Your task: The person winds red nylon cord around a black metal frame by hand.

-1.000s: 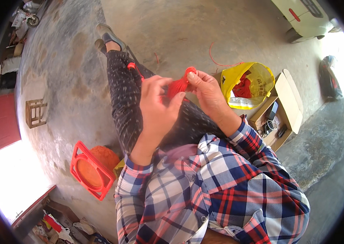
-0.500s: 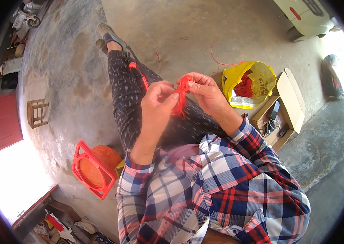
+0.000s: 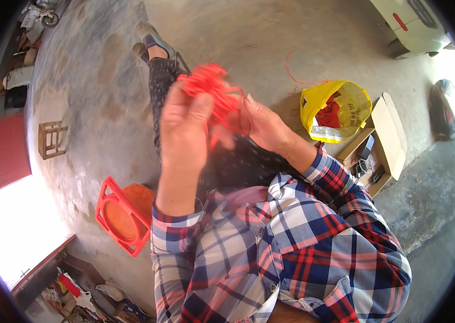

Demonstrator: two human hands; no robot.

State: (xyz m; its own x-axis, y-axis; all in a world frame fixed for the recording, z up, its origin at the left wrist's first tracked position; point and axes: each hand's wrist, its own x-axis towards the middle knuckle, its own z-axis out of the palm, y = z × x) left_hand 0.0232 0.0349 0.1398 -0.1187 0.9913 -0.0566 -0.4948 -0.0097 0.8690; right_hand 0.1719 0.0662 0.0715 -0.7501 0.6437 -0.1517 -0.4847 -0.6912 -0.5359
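Note:
A loose, looped bundle of bright red cord (image 3: 211,89) is held up above my lap, partly smeared by motion. My left hand (image 3: 182,129) is closed round its near left side, the thumb lying against the loops. On the other side, my right hand (image 3: 265,126) pinches red cord at the bundle's right edge, thumb and forefinger together. Some red strands hang below, between the two hands. My dark patterned trousers (image 3: 160,91) are behind the bundle, which hides part of my legs.
To the right stand a yellow bag (image 3: 311,110) with red material inside and an open cardboard box (image 3: 389,132) holding cables and small dark items. A red-orange plastic stool (image 3: 125,215) lies at the left, beyond it a small wooden stool (image 3: 51,140). A red strand (image 3: 289,67) trails on the floor.
Both hands pinched a small red knot over my lap; now a larger bundle of looped cord shows between them. My left hand has moved up and left, and the hands are farther apart.

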